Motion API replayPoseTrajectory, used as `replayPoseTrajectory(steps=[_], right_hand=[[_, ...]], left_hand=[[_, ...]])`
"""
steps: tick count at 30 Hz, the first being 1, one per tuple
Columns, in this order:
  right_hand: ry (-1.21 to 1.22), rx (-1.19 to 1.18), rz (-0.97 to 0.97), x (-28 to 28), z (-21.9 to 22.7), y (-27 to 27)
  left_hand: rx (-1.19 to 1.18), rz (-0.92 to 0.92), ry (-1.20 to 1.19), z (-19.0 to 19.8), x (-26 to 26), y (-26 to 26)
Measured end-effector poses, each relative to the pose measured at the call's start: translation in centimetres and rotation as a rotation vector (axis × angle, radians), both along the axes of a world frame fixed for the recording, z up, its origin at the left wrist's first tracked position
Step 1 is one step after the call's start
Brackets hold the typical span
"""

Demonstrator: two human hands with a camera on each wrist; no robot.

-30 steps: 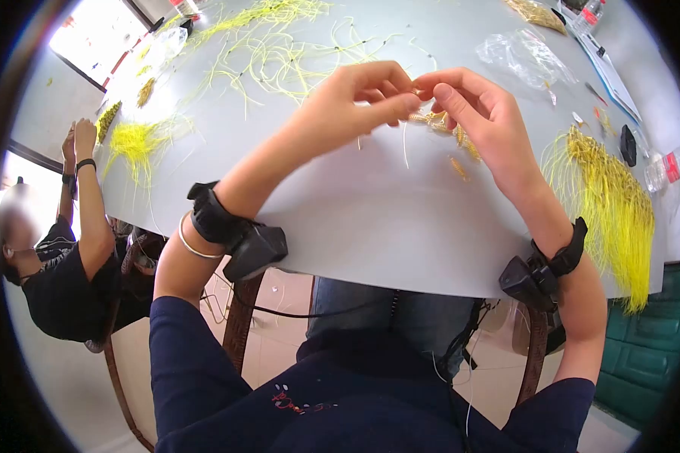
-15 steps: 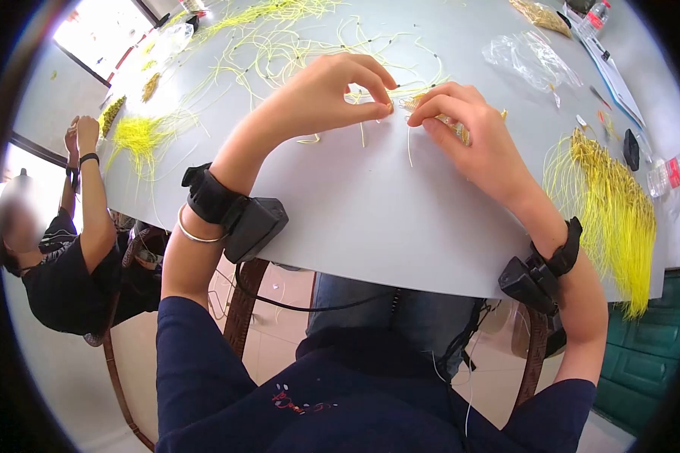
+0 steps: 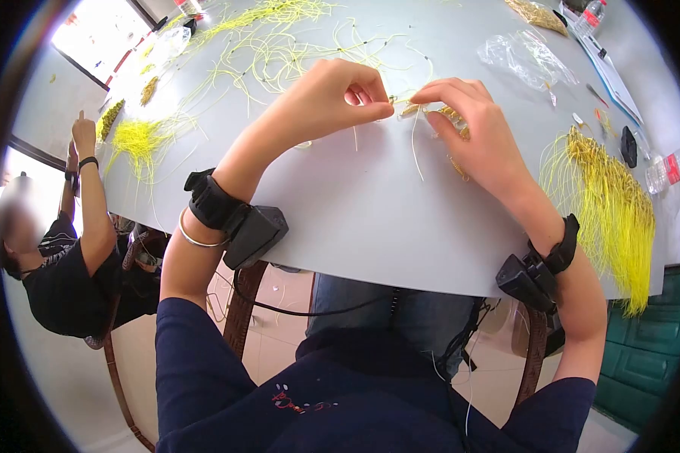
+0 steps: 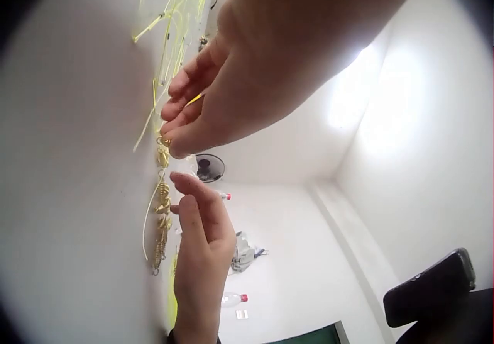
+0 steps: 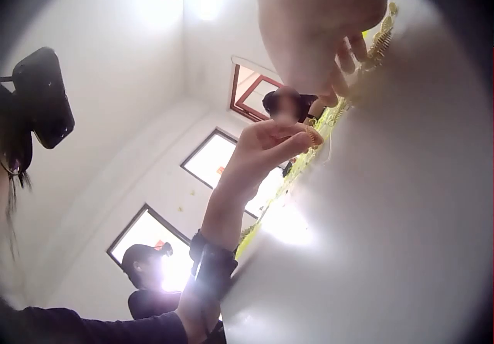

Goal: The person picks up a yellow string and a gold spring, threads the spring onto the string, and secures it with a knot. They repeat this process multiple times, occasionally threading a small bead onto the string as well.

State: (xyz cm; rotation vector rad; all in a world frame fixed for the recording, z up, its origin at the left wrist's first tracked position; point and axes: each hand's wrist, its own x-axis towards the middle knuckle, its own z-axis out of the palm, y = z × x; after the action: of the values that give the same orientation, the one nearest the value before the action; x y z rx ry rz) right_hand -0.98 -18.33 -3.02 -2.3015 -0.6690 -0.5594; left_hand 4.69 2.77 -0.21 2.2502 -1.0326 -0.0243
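Note:
My left hand (image 3: 329, 98) is over the table, thumb and forefinger tips together. They pinch a small gold spring (image 5: 312, 135), largely covered by the fingertips. To its right, my right hand (image 3: 482, 132) hovers over a little heap of gold springs (image 4: 162, 197), its fingers loosely bent. A gap shows between its thumb and forefinger in the left wrist view, with nothing held there. The heap is partly hidden under this hand in the head view. A thin pale strand (image 3: 417, 155) trails from the heap toward me.
Loose yellow-green strands (image 3: 279, 64) spread across the far table. A large bundle of yellow strands with gold ends (image 3: 612, 204) lies at the right, near a bottle (image 3: 669, 170). A clear plastic bag (image 3: 525, 57) lies far right. Another person (image 3: 60, 279) sits at left.
My hands were together at the fingertips a second ago, then drew apart. The left hand moved left; the right hand settled over the springs. The person at left has raised a finger.

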Motion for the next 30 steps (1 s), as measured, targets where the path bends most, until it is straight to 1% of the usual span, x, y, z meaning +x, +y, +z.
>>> replayPoseTrajectory(steps=[1, 3, 4, 6, 7, 8, 9, 10, 11, 13, 15, 17, 19, 20, 22, 23, 25, 26, 28, 30], right_hand=[[-0.072, -0.014, 0.038, 0.1, 0.0, 0.1], [-0.083, -0.039, 0.072, 0.2, -0.3, 0.1], [-0.096, -0.063, 0.106, 0.2, -0.5, 0.1], [-0.122, -0.105, 0.109, 0.2, -0.9, 0.0], [-0.148, -0.146, 0.112, 0.2, -1.1, 0.0], [-0.147, -0.146, 0.113, 0.1, -1.2, -0.1], [-0.102, -0.201, 0.113, 0.0, -1.3, -0.2], [-0.056, -0.255, 0.112, -0.1, -1.3, -0.2], [-0.056, -0.255, 0.109, -0.1, -1.2, -0.2], [0.025, -0.197, 0.171, 0.1, -0.8, -0.2], [0.051, -0.186, 0.162, -0.2, -0.4, -0.1], [0.075, -0.174, 0.149, -0.2, -0.4, 0.1], [-0.049, -0.102, 0.156, 0.0, -0.8, 0.2], [-0.049, -0.101, 0.153, 0.0, -0.7, 0.3], [-0.040, -0.067, 0.170, 0.0, -0.5, 0.4], [-0.039, -0.066, 0.167, 0.0, -0.5, 0.4], [0.072, 0.017, 0.168, 0.0, -0.3, 0.4], [0.073, 0.018, 0.165, 0.0, -0.2, 0.4], [0.098, 0.033, 0.137, 0.0, -0.1, 0.4], [0.064, 0.016, 0.111, 0.0, -0.1, 0.3]], left_hand=[[-0.001, 0.000, 0.001, 0.1, 0.0, 0.0], [-0.117, 0.002, 0.053, 0.5, -0.1, -0.1], [-0.117, 0.002, 0.054, 0.7, -0.2, -0.2], [-0.242, 0.076, 0.109, 1.0, -0.6, -0.3], [-0.242, 0.078, 0.109, 1.0, -0.3, -0.2], [-0.309, 0.057, 0.181, 1.0, 0.1, -0.1], [-0.376, 0.034, 0.253, 0.9, 0.4, 0.0], [-0.377, 0.034, 0.253, 0.6, 0.4, -0.1], [-0.362, 0.055, 0.220, 0.3, 0.5, -0.4], [-0.347, 0.080, 0.190, -0.5, 0.7, -0.5], [-0.126, 0.071, 0.019, -1.3, 1.0, -0.4], [-0.113, 0.085, -0.019, -1.8, 1.1, -0.4], [-0.061, 0.045, -0.133, -1.8, 1.1, -0.4], [-0.060, 0.043, -0.132, -1.7, 1.1, -0.4], [-0.055, 0.023, -0.223, -1.8, 1.0, -0.4], [-0.055, 0.021, -0.222, -1.8, 0.9, -0.5], [-0.004, 0.064, -0.245, -1.8, 0.7, -0.5], [-0.003, 0.062, -0.244, -1.7, 0.7, -0.5], [0.002, 0.019, -0.314, -1.7, 0.7, -0.5], [0.002, 0.012, -0.296, -1.5, 0.5, -0.5]])
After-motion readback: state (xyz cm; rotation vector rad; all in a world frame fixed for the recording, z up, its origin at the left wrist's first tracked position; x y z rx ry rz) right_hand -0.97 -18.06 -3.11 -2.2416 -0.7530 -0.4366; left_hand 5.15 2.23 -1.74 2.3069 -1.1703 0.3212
